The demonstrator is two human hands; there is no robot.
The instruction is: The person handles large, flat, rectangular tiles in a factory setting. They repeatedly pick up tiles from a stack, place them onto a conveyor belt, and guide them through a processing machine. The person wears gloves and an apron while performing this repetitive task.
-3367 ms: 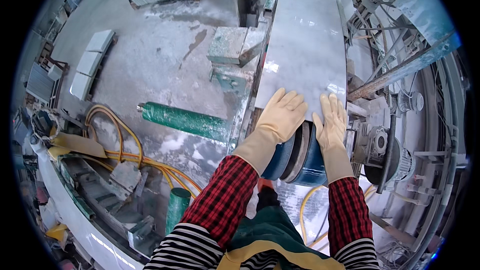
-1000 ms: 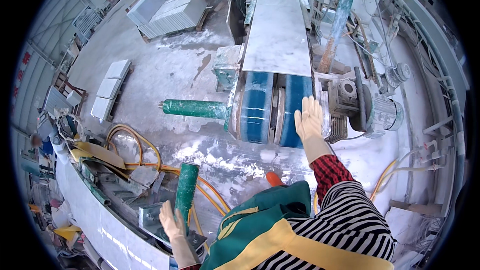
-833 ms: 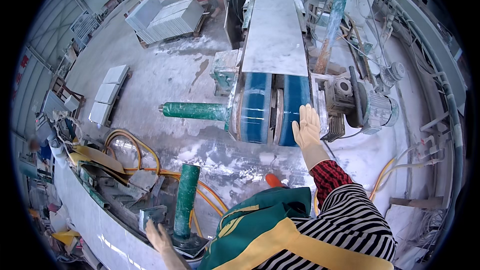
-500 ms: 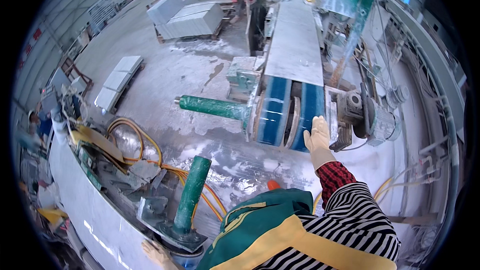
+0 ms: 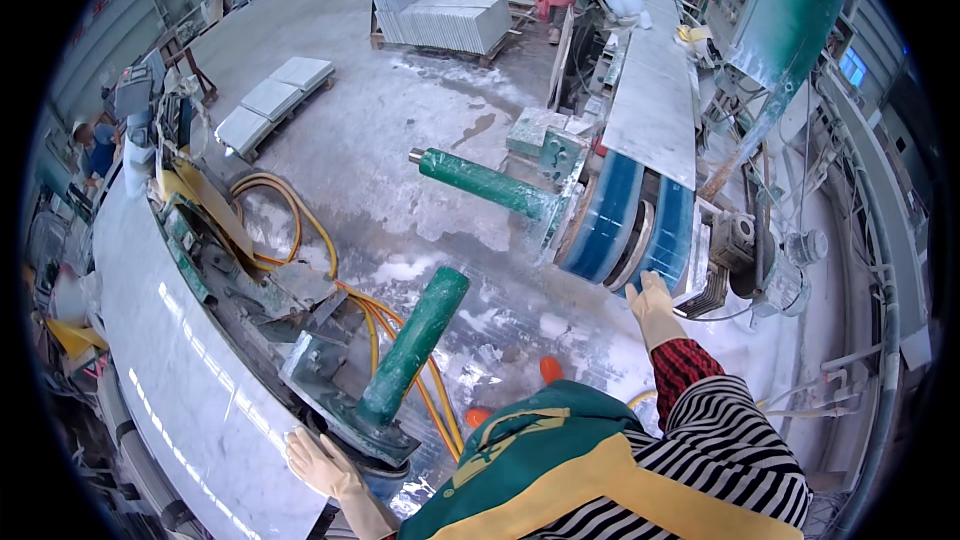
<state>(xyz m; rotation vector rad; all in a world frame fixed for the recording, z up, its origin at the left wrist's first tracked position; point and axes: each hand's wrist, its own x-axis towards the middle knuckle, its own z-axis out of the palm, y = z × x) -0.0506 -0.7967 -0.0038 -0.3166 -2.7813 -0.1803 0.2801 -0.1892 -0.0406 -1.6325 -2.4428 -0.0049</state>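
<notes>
My left hand (image 5: 322, 465), in a cream rubber glove, lies with fingers stretched out at the edge of a glossy pale stone slab (image 5: 190, 380). Beside it a green cylinder (image 5: 415, 345) rises from a metal bracket at the conveyor's end. My right hand (image 5: 655, 305), gloved alike, reaches out to the near end of a blue conveyor belt (image 5: 667, 235). Its fingers look extended, with nothing held. On the belts farther up rests another pale slab (image 5: 650, 95). A second green cylinder (image 5: 485, 180) sticks out leftward from that conveyor's side.
Orange-yellow hoses (image 5: 430, 390) run over the wet floor between the two conveyors. A motor (image 5: 785, 285) sits right of the blue belts. Stacked slabs (image 5: 450, 20) stand on a pallet at the back, and flat slabs (image 5: 275, 100) lie farther left. People are in the background.
The view has turned left, so the scene sits farther right. My left hand has come more fully into view along the slab's edge. My right hand stays at the blue belt's end.
</notes>
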